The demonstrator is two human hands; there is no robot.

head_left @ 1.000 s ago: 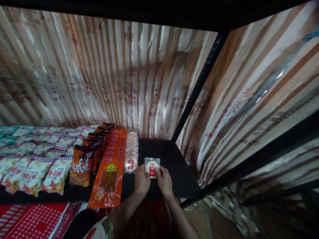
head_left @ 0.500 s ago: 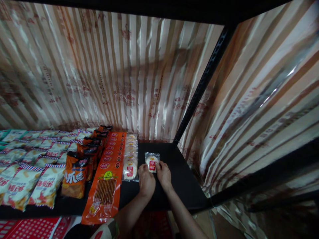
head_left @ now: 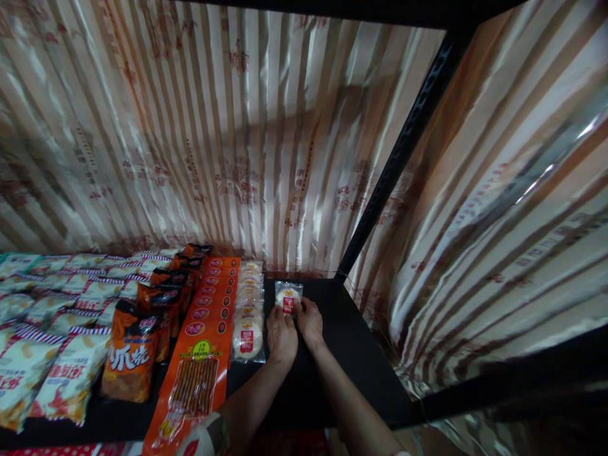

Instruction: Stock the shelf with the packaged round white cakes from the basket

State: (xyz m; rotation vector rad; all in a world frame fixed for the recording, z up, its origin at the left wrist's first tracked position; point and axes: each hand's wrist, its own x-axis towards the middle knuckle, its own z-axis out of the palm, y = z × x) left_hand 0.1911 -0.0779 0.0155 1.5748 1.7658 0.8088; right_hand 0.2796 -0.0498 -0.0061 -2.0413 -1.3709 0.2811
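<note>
Between my two hands is a small clear packet of white rice crackers [head_left: 287, 295] with a red label, over the black shelf [head_left: 342, 354]. My left hand [head_left: 283, 335] grips its lower left edge, fingers closed. At its lower right, my right hand [head_left: 310, 322] pinches the other side with thumb and fingers. Just left of my hands runs a row of overlapping rice cracker packets [head_left: 247, 335] of the same kind. An orange pack of brown sticks [head_left: 194, 380] lies flat beside that row.
Orange and black snack bags [head_left: 129, 358] stand in a row further left. Past them are many white snack bags [head_left: 71, 380]. A black slotted post [head_left: 399, 158] rises at the back right corner, with striped sheeting [head_left: 266, 126] behind the shelf.
Both hands have carried the rice cracker packet a little further back on the shelf. The view has tilted and come slightly closer. The other packets keep their places.
</note>
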